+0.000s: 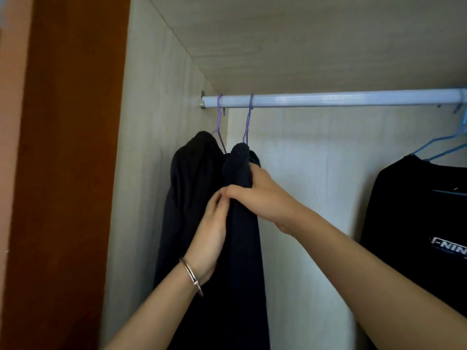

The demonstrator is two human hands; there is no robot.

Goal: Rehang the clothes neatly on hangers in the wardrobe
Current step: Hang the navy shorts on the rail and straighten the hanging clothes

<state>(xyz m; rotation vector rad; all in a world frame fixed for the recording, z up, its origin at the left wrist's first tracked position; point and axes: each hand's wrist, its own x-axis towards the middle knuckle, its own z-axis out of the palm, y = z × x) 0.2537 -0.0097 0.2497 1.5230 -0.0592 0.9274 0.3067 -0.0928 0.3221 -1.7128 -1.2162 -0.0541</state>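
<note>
Purple hangers (249, 122), two; garments (242, 248), three

Home wardrobe: hanging rail (328, 98), hangers (249, 122), dark clothes (417, 210).

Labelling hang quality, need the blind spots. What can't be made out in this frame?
Head view:
- right purple hanger: shoulders covered by the navy garment.
- That navy garment, in left hand and right hand: hem cut by bottom edge.
- black T-shirt: print and right side cut by right edge.
- left dark garment: kind unclear, blurred dark folds.
</note>
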